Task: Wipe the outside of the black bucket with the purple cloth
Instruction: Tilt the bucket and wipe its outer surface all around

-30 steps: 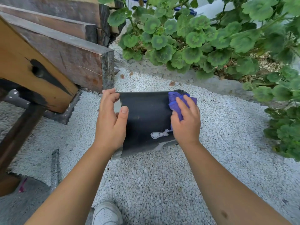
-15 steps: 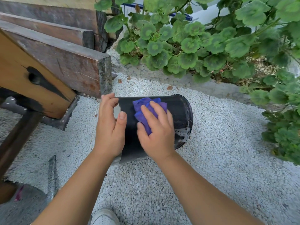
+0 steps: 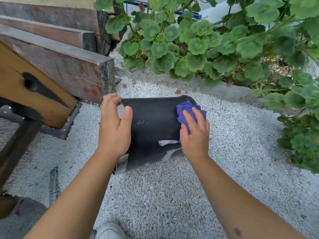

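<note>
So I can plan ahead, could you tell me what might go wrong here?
The black bucket lies on its side on gravel; it could roll if the left hand eases its grip. The purple cloth under the right hand may pick up grit. The white smear could be missed.

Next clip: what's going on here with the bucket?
A person is cleaning a black bucket that lies on its side on white gravel. The left hand grips one end to steady it, fingers curled over the top. The right hand holds a purple cloth against the other end. Pale smears show low on the side, so the wipe isn't finished.
</note>
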Demonstrator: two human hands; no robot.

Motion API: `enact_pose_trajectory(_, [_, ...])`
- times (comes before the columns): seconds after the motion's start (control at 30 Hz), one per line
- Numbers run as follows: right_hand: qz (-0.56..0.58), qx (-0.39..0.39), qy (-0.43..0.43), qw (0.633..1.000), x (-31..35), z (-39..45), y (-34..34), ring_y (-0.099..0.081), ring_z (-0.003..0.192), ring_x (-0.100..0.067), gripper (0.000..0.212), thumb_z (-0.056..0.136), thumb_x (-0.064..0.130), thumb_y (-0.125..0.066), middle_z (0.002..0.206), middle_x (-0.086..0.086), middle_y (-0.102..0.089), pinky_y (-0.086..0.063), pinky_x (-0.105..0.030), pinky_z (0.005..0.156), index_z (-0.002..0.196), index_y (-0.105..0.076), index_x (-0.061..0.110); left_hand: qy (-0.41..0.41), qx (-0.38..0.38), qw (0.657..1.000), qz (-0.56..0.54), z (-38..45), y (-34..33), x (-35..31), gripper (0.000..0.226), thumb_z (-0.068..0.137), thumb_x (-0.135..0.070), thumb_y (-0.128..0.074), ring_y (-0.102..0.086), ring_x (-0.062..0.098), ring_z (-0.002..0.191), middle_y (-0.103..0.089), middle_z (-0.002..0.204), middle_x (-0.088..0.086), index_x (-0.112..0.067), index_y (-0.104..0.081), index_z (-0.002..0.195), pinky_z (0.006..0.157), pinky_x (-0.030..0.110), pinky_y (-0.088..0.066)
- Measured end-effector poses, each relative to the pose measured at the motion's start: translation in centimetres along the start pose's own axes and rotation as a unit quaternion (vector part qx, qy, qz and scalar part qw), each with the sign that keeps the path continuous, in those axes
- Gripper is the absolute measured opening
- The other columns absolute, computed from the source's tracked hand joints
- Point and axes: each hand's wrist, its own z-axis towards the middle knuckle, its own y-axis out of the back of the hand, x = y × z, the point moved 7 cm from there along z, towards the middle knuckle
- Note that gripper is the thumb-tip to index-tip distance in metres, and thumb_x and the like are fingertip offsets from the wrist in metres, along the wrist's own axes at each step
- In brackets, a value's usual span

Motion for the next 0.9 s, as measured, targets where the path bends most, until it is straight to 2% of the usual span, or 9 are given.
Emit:
enact_pose_trajectory(0.1, [-0.006,0.005,-0.008,1.0,-0.7,0.2,-0.2,-0.037,0.129,-0.04,0.04,0.091,0.012,-0.058,0.148,-0.007,-0.045,-0.04,-0.049,0.106,0.131,-0.06,0.016,0.024,0.014,0.999,-0.025,0.7,-0.4,-0.1,0.072,0.09,-0.058,-0.031,-0.026,0.007,0.139,-0.029,0.154,0.003,-0.006,-0.041,0.139,0.101,-0.002,-0.013])
enact_pose_trajectory(0.23, [0.024,0.003,-0.048,0.999,-1.4,0.2,-0.1,-0.038,0.131,-0.031,0.041,0.093,0.016,-0.056,0.151,-0.002,-0.04,-0.038,-0.045,0.107,0.133,-0.057,0.022,0.019,0.033,0.991,-0.126,-0.5,0.0,0.9,0.071,0.089,-0.054,-0.044,-0.011,-0.005,0.147,-0.01,0.164,-0.01,-0.031,-0.017,0.151,0.11,0.002,-0.014])
enact_pose_trajectory(0.33, [0.037,0.023,-0.049,0.998,-1.4,0.6,-0.3,-0.041,0.133,-0.026,0.043,0.092,0.021,-0.053,0.152,0.0,-0.038,-0.036,-0.04,0.109,0.135,-0.056,0.024,-0.003,0.056,0.988,-0.145,-3.9,-0.7,1.7,0.081,0.09,-0.039,-0.053,-0.015,-0.008,0.146,-0.002,0.162,-0.026,-0.036,-0.006,0.156,0.104,0.003,-0.029])
enact_pose_trajectory(0.43, [0.078,0.022,-0.08,0.994,-1.4,1.2,-0.3,-0.042,0.132,-0.015,0.041,0.092,0.016,-0.057,0.15,0.002,-0.04,-0.029,-0.016,0.107,0.133,-0.059,0.021,0.034,0.077,0.983,-0.163,-4.9,-1.0,2.3,0.093,0.091,-0.027,-0.06,-0.03,-0.002,0.143,0.001,0.161,-0.031,-0.04,0.006,0.155,0.098,0.005,-0.039])
enact_pose_trajectory(0.5, [0.124,0.008,-0.13,0.984,-1.6,1.8,-0.1,-0.043,0.126,-0.004,0.039,0.092,0.014,-0.059,0.148,0.005,-0.043,-0.023,0.003,0.095,0.131,-0.061,0.019,0.046,0.085,0.982,-0.16,-4.6,-0.8,2.0,0.094,0.095,-0.011,-0.06,-0.036,-0.012,0.135,0.004,0.161,-0.028,-0.037,0.007,0.156,0.093,0.003,-0.04])
enact_pose_trajectory(0.57, [0.143,-0.002,-0.162,0.976,-1.7,2.2,0.0,-0.044,0.117,0.008,0.038,0.092,0.016,-0.06,0.145,0.006,-0.045,-0.023,0.008,0.088,0.13,-0.062,0.018,0.041,0.1,0.981,-0.159,-4.2,-0.7,1.4,0.091,0.097,-0.004,-0.055,-0.031,-0.023,0.131,0.006,0.159,-0.028,-0.028,0.008,0.157,0.093,0.001,-0.038])
enact_pose_trajectory(0.67, [0.167,-0.011,-0.169,0.971,-1.4,2.5,0.3,-0.047,0.103,0.024,0.035,0.091,0.017,-0.06,0.133,0.011,-0.053,-0.028,0.007,0.082,0.125,-0.066,0.019,0.04,0.103,0.982,-0.153,-3.1,0.1,0.8,0.086,0.095,-0.02,-0.053,-0.018,-0.033,0.127,0.003,0.152,-0.039,-0.026,0.005,0.158,0.091,-0.006,-0.03])
enact_pose_trajectory(0.8, [0.254,0.042,-0.272,0.927,-2.6,2.1,-0.8,-0.064,0.097,-0.002,0.031,0.084,0.023,-0.057,0.108,0.019,-0.067,-0.049,-0.024,0.088,0.111,-0.069,0.033,0.089,0.11,0.984,-0.111,-1.5,0.7,1.7,0.084,0.099,-0.031,-0.056,-0.007,-0.045,0.112,0.003,0.16,-0.024,-0.029,0.004,0.157,0.076,-0.016,-0.02])
enact_pose_trajectory(0.9, [0.304,0.007,-0.339,0.89,-3.8,1.8,-0.2,-0.065,0.102,-0.009,0.04,0.084,0.017,-0.06,0.121,0.008,-0.066,-0.052,-0.035,0.096,0.121,-0.066,0.03,0.119,0.115,0.984,-0.059,-1.7,0.6,3.2,0.089,0.096,-0.037,-0.058,0.0,-0.026,0.129,0.007,0.162,-0.023,-0.031,0.007,0.157,0.074,-0.018,-0.015])
